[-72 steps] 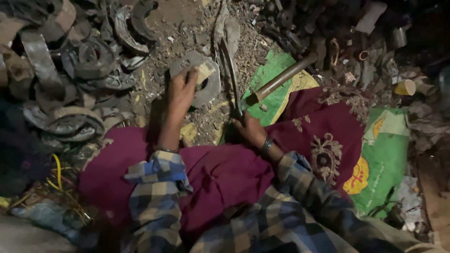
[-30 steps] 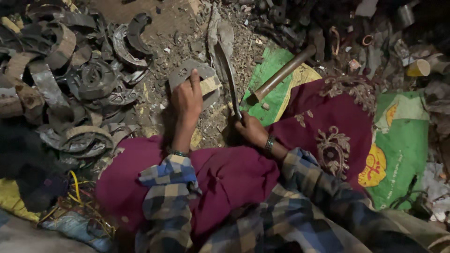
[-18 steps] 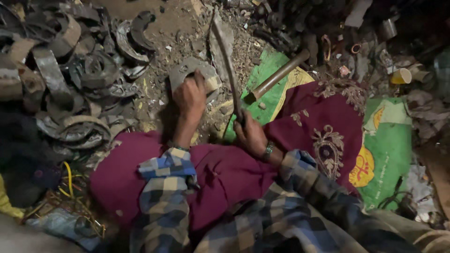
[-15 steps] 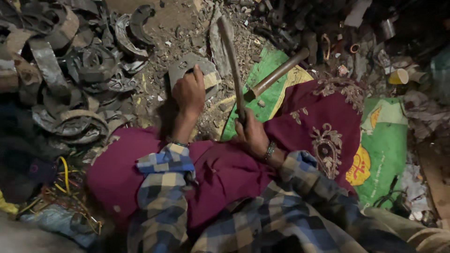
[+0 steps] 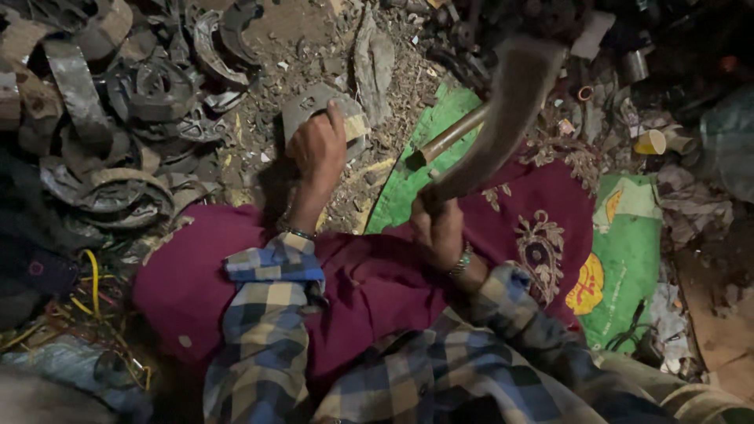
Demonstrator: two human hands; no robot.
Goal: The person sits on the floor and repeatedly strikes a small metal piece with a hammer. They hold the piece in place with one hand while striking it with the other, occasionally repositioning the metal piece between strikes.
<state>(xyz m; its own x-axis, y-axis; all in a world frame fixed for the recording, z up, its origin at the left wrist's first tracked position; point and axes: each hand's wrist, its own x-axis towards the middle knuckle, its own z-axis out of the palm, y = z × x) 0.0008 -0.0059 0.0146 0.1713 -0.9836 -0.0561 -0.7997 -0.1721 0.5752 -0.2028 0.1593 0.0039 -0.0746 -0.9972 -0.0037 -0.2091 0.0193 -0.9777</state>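
My left hand (image 5: 316, 149) grips a curved grey scrap piece (image 5: 310, 106) that rests on a small wooden block (image 5: 355, 127) on the dirt. My right hand (image 5: 440, 228) is shut on the handle of a broad curved chopping blade (image 5: 503, 110), raised and tilted up to the right, blurred. Both sleeves are blue and cream plaid. A maroon cloth (image 5: 377, 283) covers my lap below the hands.
A heap of curved grey scrap strips (image 5: 102, 118) fills the left side. A hammer with a metal handle (image 5: 448, 141) lies on a green sack (image 5: 424, 157). Another green sack (image 5: 624, 251) lies right. Yellow wires (image 5: 86, 290) sit lower left. Debris covers the far ground.
The blade, earlier lying low along the ground beside the scrap piece, has swung up and to the right. My left hand stays on the scrap piece.
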